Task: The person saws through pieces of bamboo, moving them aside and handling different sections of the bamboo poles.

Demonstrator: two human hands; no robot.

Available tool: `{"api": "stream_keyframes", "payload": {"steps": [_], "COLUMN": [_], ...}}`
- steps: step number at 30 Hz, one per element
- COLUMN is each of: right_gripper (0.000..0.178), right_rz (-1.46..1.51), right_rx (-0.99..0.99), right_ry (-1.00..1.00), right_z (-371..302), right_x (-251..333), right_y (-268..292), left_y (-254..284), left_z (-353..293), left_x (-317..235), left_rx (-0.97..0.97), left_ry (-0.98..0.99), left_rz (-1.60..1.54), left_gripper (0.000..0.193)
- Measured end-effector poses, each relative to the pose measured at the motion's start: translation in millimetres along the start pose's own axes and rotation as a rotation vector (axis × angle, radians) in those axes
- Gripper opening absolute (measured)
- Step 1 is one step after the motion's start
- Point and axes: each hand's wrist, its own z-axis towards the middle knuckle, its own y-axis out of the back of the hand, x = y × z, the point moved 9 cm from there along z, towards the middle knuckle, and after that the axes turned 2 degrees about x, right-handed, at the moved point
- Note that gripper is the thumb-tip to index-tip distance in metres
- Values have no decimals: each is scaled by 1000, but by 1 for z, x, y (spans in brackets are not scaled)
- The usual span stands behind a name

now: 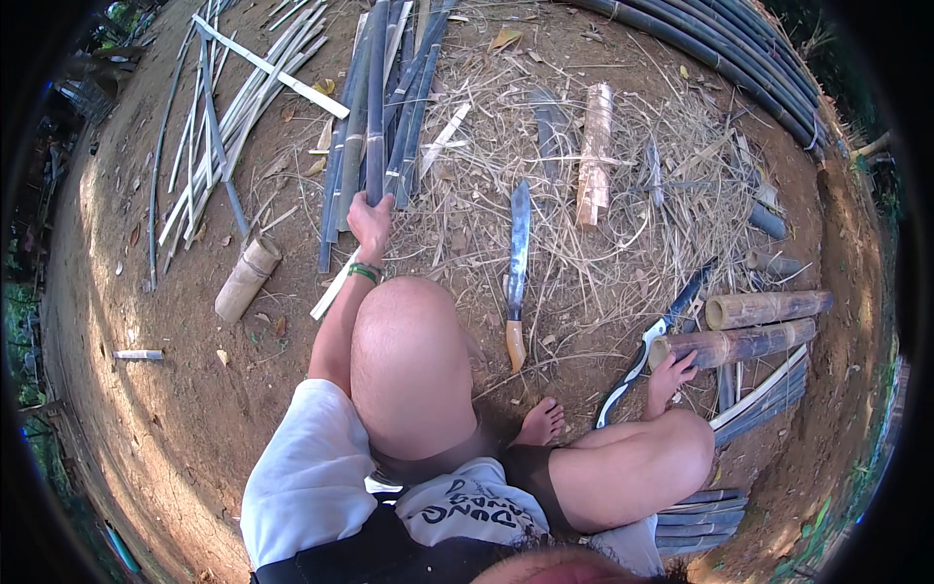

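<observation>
My left hand (370, 222) is closed round the near end of a long dark bamboo strip (376, 107), which lies along a pile of other split strips (342, 175). Low on the right, my right hand (669, 378) has its fingers apart and holds nothing. It is beside the near end of a dark bamboo tube (744, 344); whether it touches the tube I cannot tell. Left of that hand lies a saw (650, 341) with a white and black handle. A machete (519, 263) with a wooden handle rests on the ground between my hands.
A second bamboo tube (769, 309) lies at the right. Beyond the machete is a chopped wooden block (595, 156) amid shavings (671, 234). Pale strips (238, 107) and a short bamboo piece (247, 279) lie left; long poles (720, 58) curve across the back right.
</observation>
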Motion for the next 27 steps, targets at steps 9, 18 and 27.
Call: {"api": "stream_keyframes", "payload": {"steps": [9,18,27], "right_gripper": [136,87,76], "right_rz": [926,1000,1949], "right_rx": [-27,-75,133], "right_ry": [-518,-594,-442], "right_z": [23,17,-23], "right_x": [-28,-53,43], "right_y": [-37,2,153], "left_y": [-7,3,54], "left_z": [37,40,-70], "left_x": [-16,-120,-353], "left_rx": [68,562,895], "left_ry": [-393,-415,-808], "left_rz": [131,-290,-368], "left_gripper": [85,56,46]}}
